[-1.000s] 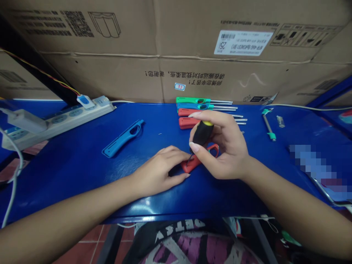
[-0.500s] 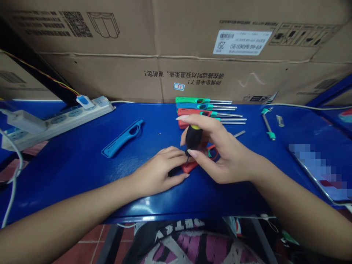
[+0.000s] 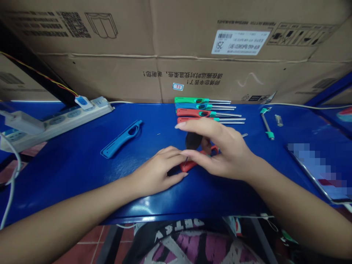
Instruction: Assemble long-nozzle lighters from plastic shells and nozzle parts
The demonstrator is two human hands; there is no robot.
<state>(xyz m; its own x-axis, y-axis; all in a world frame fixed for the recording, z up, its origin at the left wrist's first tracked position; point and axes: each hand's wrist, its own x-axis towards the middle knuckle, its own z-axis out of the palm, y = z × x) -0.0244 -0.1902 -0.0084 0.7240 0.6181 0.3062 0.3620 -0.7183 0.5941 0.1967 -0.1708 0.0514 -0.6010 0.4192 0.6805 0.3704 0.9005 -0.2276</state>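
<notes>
My left hand point(image 3: 157, 167) rests on the blue table, its fingers holding the end of a red lighter casing point(image 3: 190, 166) down. Over that casing my right hand point(image 3: 230, 151) grips a screwdriver point(image 3: 193, 140) by its black handle. The driver stands upright, its thin shaft reaching the lighter's end; the exact contact at the tip is too small to make out. Part of the casing is hidden under my right hand. To the left lies a separate blue lighter shell half point(image 3: 122, 139), with a tiny metal pin or screw point(image 3: 158, 134) between it and my hands.
Several gas lighters point(image 3: 196, 112) in green, blue and red lie stacked behind my hands. At right are a metal lighter tube with green ends point(image 3: 267, 126), a small clear part point(image 3: 279, 120) and a phone point(image 3: 316, 172). A power strip point(image 3: 59, 119) stands left; cardboard point(image 3: 123, 77) backs the table.
My right hand's fingers have shifted around the screwdriver handle, the index finger now lifted over its top. The left hand and the red lighter casing stay in place.
</notes>
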